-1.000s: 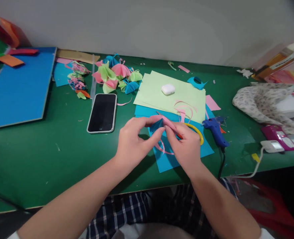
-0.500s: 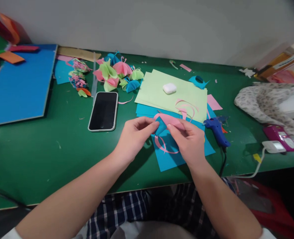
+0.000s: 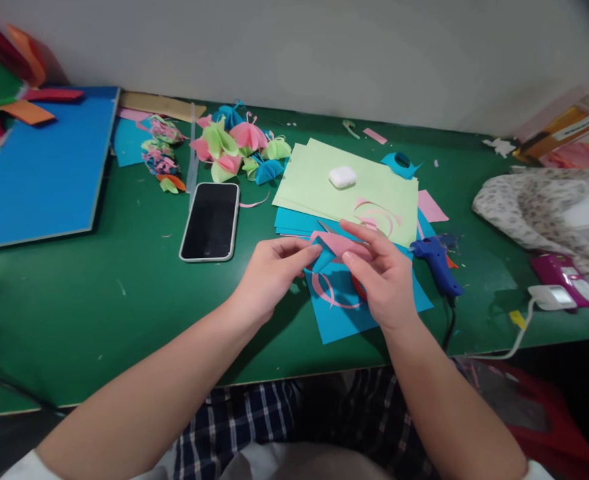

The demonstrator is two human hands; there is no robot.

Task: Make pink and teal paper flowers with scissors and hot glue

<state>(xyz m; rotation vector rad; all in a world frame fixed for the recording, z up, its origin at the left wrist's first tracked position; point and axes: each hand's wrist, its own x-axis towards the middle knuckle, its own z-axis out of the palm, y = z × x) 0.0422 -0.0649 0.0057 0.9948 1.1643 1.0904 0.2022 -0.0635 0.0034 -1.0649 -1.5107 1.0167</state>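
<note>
My left hand (image 3: 269,277) and my right hand (image 3: 382,277) meet over a blue paper sheet (image 3: 344,310) near the table's front edge. Together they pinch a small folded paper piece (image 3: 332,248), pink on top and blue underneath. The left fingers grip its left corner. The right thumb and fingers hold its right side, closed on it. Thin curled pink strips (image 3: 327,293) lie on the blue sheet just below the piece. Scissors lie partly hidden under my right hand.
A black phone (image 3: 210,221) lies left of my hands. Behind it sit folded paper flowers (image 3: 234,143), light green sheets (image 3: 347,190) with a white earbud case (image 3: 342,177), a blue glue gun (image 3: 437,263), a blue board (image 3: 39,173) and a patterned cloth (image 3: 529,203).
Both hands have turned the pink and blue piece and shifted slightly up the table; the curled pink strip beneath it now lies exposed on the blue sheet, and the yellow scissor handle is covered.
</note>
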